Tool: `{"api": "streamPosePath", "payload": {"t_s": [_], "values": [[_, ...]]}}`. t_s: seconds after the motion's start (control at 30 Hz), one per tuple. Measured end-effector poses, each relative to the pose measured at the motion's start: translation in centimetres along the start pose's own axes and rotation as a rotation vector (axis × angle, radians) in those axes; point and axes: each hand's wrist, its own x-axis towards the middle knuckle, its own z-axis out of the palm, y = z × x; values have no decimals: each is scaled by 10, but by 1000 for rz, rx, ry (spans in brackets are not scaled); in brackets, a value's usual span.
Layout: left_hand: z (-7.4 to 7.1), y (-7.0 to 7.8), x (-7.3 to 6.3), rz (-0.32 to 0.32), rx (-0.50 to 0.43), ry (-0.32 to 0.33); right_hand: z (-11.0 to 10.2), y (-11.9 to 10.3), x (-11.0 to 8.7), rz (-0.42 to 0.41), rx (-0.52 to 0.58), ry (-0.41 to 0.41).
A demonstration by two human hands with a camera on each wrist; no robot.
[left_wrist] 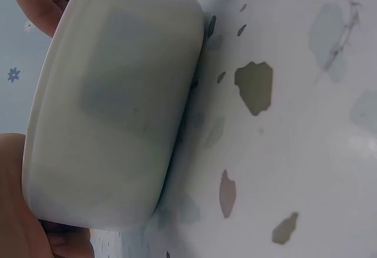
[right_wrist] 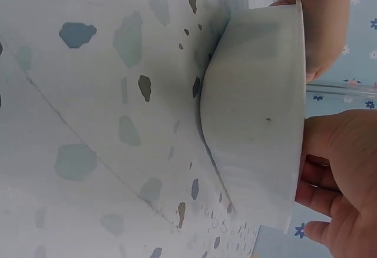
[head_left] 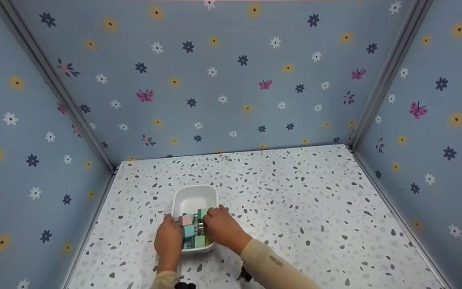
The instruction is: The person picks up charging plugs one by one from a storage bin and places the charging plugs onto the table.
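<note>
A white plastic tub [head_left: 195, 196] stands on the speckled tabletop. Small building blocks fill its near half, among them a pink block [head_left: 185, 220], a blue block [head_left: 189, 231] and a pale green block [head_left: 199, 241]. My left hand [head_left: 168, 241] grips the tub's left wall, fingers along the outside, as the left wrist view shows. My right hand [head_left: 225, 226] reaches over the right rim with curled fingers and pinches a green block [head_left: 202, 213]; its fingertips are partly hidden. In the right wrist view the right hand [right_wrist: 339, 181] is above the rim.
The white tabletop [head_left: 291, 200] with grey flecks extends to the right of the tub. Blue panels [head_left: 231, 80] with flowers and butterflies enclose it at the back and both sides, joined by grey metal posts [head_left: 391, 72]. A small dark object [head_left: 246, 275] shows beside the right forearm.
</note>
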Motion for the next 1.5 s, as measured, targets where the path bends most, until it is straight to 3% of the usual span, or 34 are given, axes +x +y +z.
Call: {"api": "streamPosePath", "payload": {"t_s": [0.4,0.6,0.83,1.1,1.5], "values": [[9,7,3,2,12,35,-15,21,0,5,86,48],[10,9,4,-37,32,22,-22,32,3,43,134,55],[6,12,1,-73,36,-11,-26,43,4,68,117,46],[7,8,3,-64,-1,-25,-27,59,6,69,85,73],[6,6,1,-84,-44,-36,-16,77,6,108,53,63]]}}
